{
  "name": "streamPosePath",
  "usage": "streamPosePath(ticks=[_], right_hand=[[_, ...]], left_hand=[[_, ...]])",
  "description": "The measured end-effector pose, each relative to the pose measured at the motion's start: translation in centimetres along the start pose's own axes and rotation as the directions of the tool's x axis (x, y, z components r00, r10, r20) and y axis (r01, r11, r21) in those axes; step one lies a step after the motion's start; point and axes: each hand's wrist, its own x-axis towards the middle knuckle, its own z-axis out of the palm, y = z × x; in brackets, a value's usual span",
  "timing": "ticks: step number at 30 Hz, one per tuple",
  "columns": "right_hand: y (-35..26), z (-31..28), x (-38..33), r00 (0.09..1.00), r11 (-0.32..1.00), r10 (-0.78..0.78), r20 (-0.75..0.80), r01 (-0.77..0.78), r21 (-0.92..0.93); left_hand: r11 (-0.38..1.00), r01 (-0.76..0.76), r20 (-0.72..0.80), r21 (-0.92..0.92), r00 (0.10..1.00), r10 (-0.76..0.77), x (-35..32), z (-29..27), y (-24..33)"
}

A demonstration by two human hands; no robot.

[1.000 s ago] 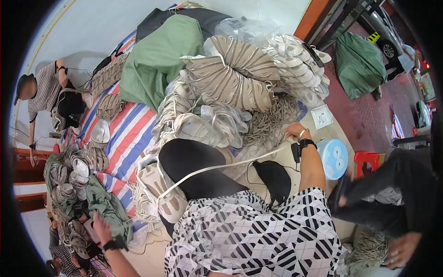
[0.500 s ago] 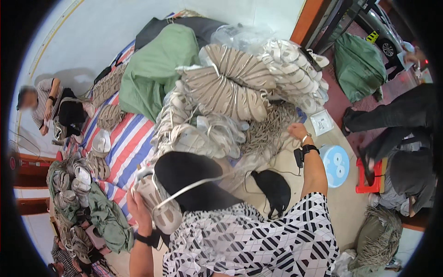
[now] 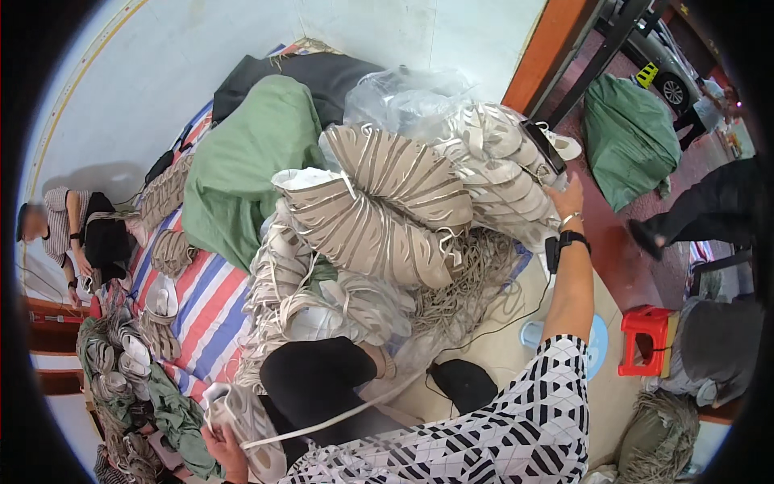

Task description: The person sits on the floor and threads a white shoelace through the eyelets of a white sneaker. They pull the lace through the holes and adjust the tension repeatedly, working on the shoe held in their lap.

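A beige and white shoe upper [image 3: 246, 423] lies at the lower left by my black-trousered knee. My left hand [image 3: 226, 453] grips its side, fingers curled over the edge. From the upper a long pale shoelace [image 3: 347, 415] stretches rightward across my lap; its far end is hard to make out. My right hand [image 3: 567, 200] is stretched out at the upper right, thumb and forefinger apart. It is close to the lower end of a dark phone [image 3: 545, 147], which rests on a pile of white-beige shoe uppers [image 3: 492, 161]. Whether the fingertips touch the phone cannot be made out.
Ahead sits a big bundle of beige shoe uppers [image 3: 379, 210] above loose laces [image 3: 476, 270]. A green sack [image 3: 250, 169] stands behind on a striped sheet [image 3: 211, 302]. A red stool [image 3: 645, 339] and a blue-white round stool [image 3: 597, 347] are right. Another person [image 3: 72, 234] sits far left.
My right hand has moved up and away toward the phone, and its fingers have spread. My left hand and the shoe upper sit lower in view. The lace hangs lower across my lap.
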Motion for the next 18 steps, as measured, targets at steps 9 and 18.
streamPosePath(ticks=[9, 18], right_hand=[[1.3, 2.2, 8.7, 0.965, 0.999, -0.044, 0.260, 0.041, 0.016], [0.0, 1.1, 9.9, 0.894, 0.984, -0.024, 0.448, 0.101, -0.150]], left_hand=[[0.983, 0.083, 0.091, 0.164, 0.991, -0.099, 1.3, 1.9, 3.0], [0.970, 0.063, 0.100, 0.233, 0.991, -0.088, 1.2, 1.3, 1.7]])
